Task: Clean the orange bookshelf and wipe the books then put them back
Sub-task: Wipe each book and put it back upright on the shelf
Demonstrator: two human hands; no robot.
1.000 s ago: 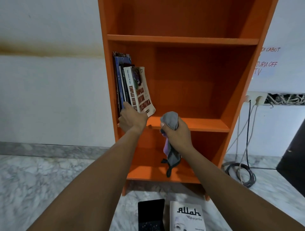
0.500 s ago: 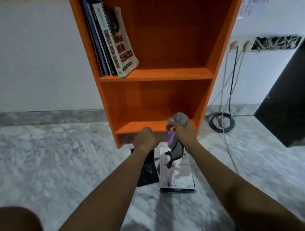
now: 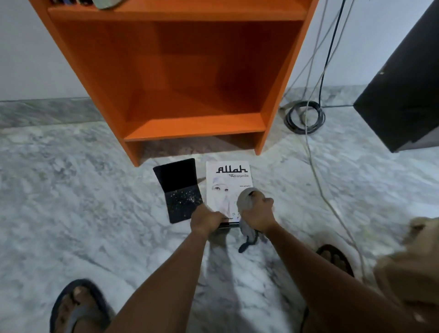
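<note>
A white book (image 3: 225,183) titled "Allah" lies on the marble floor in front of the orange bookshelf (image 3: 190,126). My left hand (image 3: 205,219) grips its near left corner. My right hand (image 3: 257,214) holds a bunched grey cloth (image 3: 245,199) at the book's near right corner, with the cloth's tail hanging below the wrist. A black book (image 3: 180,187) with pale specks lies just left of the white one. The shelf's bottom compartment holds nothing; book bottoms (image 3: 104,2) show on the shelf above.
Coiled black cables (image 3: 304,116) and a pale cord (image 3: 320,180) trail over the floor to the right. A dark cabinet (image 3: 403,95) stands at the far right. My sandalled feet (image 3: 78,306) are at the bottom of the view.
My view tilted down from the shelf to the floor. My left hand left the shelved books and took hold of the white book. My right hand came down with the cloth.
</note>
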